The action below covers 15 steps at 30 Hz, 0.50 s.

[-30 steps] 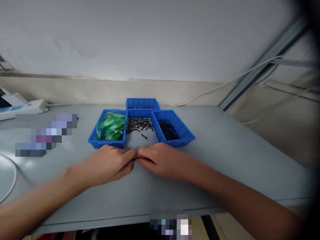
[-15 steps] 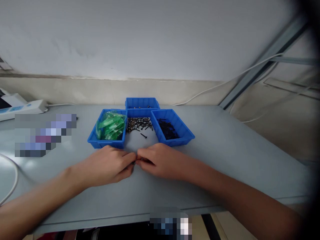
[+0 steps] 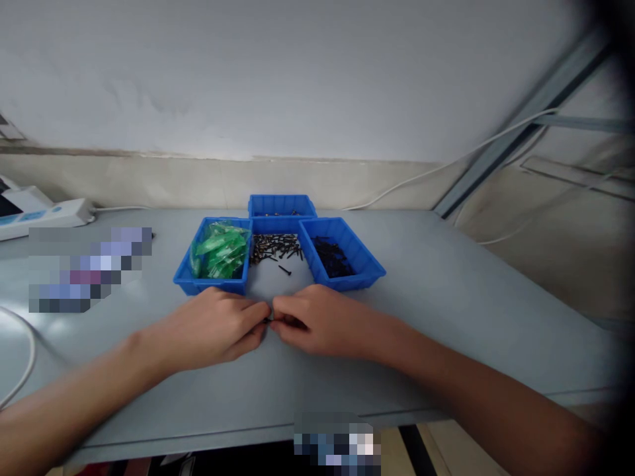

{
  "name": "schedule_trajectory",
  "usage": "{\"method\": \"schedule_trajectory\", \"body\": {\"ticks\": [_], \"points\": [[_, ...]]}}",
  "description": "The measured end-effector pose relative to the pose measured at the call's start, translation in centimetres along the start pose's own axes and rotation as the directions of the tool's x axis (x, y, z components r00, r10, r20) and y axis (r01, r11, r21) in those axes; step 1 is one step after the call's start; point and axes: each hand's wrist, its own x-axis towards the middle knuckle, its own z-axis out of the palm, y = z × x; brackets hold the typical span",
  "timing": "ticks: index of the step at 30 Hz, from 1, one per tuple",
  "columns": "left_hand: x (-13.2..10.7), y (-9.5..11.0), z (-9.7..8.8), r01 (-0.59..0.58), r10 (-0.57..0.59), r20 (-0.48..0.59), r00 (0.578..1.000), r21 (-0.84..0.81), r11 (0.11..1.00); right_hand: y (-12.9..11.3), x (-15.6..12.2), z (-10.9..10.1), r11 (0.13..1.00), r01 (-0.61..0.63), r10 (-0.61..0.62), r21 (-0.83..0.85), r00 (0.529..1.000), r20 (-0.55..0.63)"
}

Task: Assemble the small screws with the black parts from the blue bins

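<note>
My left hand (image 3: 225,325) and my right hand (image 3: 317,320) meet fingertip to fingertip just above the grey table. Both are closed in a pinch. A sliver of a small dark screw (image 3: 268,320) shows between the fingertips; most of it is hidden. Just beyond the hands, one loose black screw (image 3: 285,270) lies apart from a spread pile of dark and brassy screws (image 3: 278,246). Left of the pile, a blue bin (image 3: 211,285) holds green plastic packets (image 3: 222,250). To its right, another blue bin (image 3: 364,264) contains small black pieces (image 3: 333,256).
A third blue bin (image 3: 282,204) with a few small pieces in it stands behind the pile. A white power strip (image 3: 59,213) lies at the far left, near a blurred-out object (image 3: 94,268). White cables cross the table's left side and the back. A metal frame (image 3: 501,142) rises at right.
The fingertips have parted very slightly, and the dark screw between them shows a little more. The bins and the screw pile stay put.
</note>
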Motion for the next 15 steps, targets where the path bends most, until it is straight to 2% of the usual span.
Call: {"method": "schedule_trajectory", "body": {"ticks": [9, 15], "points": [[-0.06, -0.11, -0.29, 0.035, -0.031, -0.085, 0.996, 0.056, 0.998, 0.00, 0.18, 0.00, 1.000, -0.017, 0.016, 0.014, 0.999, 0.029], [-0.08, 0.15, -0.52, -0.052, 0.064, -0.177, 0.982, 0.071, 0.996, 0.08, 0.32, 0.10, 1.000, -0.013, 0.013, -0.007, 0.999, 0.032]]}}
